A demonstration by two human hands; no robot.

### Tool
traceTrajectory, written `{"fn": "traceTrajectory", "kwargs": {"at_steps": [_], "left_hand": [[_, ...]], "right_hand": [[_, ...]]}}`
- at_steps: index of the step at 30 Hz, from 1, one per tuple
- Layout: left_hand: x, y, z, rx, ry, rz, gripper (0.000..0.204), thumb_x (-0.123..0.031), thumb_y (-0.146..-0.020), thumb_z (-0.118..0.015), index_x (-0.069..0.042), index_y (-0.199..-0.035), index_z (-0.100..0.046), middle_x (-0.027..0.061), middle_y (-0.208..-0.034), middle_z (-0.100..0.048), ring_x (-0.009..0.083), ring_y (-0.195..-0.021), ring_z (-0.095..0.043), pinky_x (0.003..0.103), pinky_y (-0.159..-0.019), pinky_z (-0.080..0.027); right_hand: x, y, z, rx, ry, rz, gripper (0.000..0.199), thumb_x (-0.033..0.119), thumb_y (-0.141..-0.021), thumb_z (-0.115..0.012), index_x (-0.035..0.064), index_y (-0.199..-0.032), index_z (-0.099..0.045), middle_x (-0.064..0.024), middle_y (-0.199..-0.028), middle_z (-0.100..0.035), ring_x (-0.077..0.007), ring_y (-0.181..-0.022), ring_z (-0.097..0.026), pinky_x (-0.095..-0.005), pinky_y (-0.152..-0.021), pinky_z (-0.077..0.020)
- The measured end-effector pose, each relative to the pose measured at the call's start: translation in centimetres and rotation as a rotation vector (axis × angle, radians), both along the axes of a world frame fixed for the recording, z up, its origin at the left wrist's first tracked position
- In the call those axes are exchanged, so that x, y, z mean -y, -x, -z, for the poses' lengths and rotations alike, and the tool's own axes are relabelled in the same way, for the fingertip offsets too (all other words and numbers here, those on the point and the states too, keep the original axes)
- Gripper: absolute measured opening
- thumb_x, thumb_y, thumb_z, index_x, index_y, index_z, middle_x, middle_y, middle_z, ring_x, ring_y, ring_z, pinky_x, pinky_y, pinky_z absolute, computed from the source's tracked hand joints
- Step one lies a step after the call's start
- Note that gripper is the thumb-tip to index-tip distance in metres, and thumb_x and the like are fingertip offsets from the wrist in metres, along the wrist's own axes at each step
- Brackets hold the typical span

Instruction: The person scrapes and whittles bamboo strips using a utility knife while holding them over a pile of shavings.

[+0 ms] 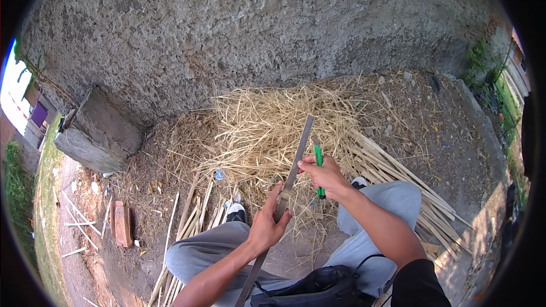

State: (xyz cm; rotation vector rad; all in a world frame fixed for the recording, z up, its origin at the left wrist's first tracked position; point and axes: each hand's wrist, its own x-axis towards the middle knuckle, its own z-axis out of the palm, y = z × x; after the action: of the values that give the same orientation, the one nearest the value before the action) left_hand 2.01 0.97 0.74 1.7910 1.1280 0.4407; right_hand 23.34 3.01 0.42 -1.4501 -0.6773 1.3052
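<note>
A long, flat grey-brown strip (pixel 301 148) runs slantwise from above the straw down between my legs. My left hand (pixel 266 224) is closed round its middle, with the thumb along one side and the fingers on the other. My right hand (pixel 325 175) grips a green utility knife (pixel 319 156), its blade end pointing away from me. The thumb and forefinger of that hand also touch the strip's edge, higher up than my left hand. Behind both hands lies a heap of pale thin shavings (pixel 267 131).
Long pale sticks lie in bundles at the right (pixel 398 170) and the left (pixel 196 210). A reddish brick (pixel 121 224) and a big stone block (pixel 102 131) are farther left. A rough grey wall (pixel 273 28) rises behind the heap. A black bag (pixel 318 290) sits at my lap.
</note>
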Motion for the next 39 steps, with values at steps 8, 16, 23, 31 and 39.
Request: {"fn": "traceTrajectory", "kwargs": {"at_steps": [8,16,23,31,39], "left_hand": [[-0.2,0.0,0.6,0.085,-0.091,0.085,0.072,-0.008,-0.089,-0.067,-0.012,-0.150,-0.030,0.0131,-0.088,-0.068,0.0133,-0.075,-0.061,0.030,-0.072,-0.050],[0.1,0.0,-0.3,0.089,-0.035,0.059,0.078,-0.010,-0.089,-0.067,-0.008,-0.151,-0.020,0.0146,-0.086,-0.072,0.0171,-0.080,-0.068,0.031,-0.074,-0.051],[0.2,-0.1,-0.1,0.065,-0.003,0.049,0.068,-0.013,-0.090,-0.065,0.001,-0.144,-0.026,0.0153,-0.084,-0.071,0.0191,-0.077,-0.068,0.032,-0.074,-0.051],[0.2,0.2,1.3,0.071,-0.026,0.015,0.049,-0.016,-0.090,-0.066,0.004,-0.126,-0.040,0.0153,-0.083,-0.071,0.0189,-0.076,-0.068,0.032,-0.070,-0.051],[0.1,0.3,1.0,-0.004,-0.080,0.006,0.029,-0.020,-0.090,-0.067,0.003,-0.099,-0.054,0.0142,-0.078,-0.069,0.0180,-0.071,-0.066,0.033,-0.065,-0.050]], "right_hand": [[0.0,0.1,-0.1,-0.025,0.005,-0.001,0.025,0.017,-0.091,-0.068,-0.0038,-0.104,-0.062,-0.0113,-0.085,-0.066,-0.0038,-0.047,-0.042,-0.0218,-0.040,-0.0302],[0.1,0.0,-0.3,0.022,-0.040,-0.029,0.025,0.019,-0.091,-0.069,-0.0016,-0.104,-0.064,-0.0084,-0.087,-0.067,-0.0036,-0.050,-0.041,-0.0216,-0.042,-0.0323],[0.2,-0.1,-0.5,0.039,-0.034,-0.026,0.024,0.019,-0.091,-0.068,-0.0009,-0.103,-0.064,-0.0080,-0.087,-0.068,-0.0038,-0.051,-0.042,-0.0217,-0.043,-0.0328],[0.3,0.1,-0.8,0.035,-0.035,-0.018,0.025,0.019,-0.090,-0.069,-0.0012,-0.103,-0.064,-0.0079,-0.086,-0.067,-0.0041,-0.050,-0.042,-0.0222,-0.043,-0.0328],[0.1,0.2,-0.5,0.034,-0.041,-0.002,0.022,0.019,-0.090,-0.069,-0.0009,-0.100,-0.065,-0.0065,-0.081,-0.066,-0.0043,-0.049,-0.042,-0.0232,-0.041,-0.0316]]}}
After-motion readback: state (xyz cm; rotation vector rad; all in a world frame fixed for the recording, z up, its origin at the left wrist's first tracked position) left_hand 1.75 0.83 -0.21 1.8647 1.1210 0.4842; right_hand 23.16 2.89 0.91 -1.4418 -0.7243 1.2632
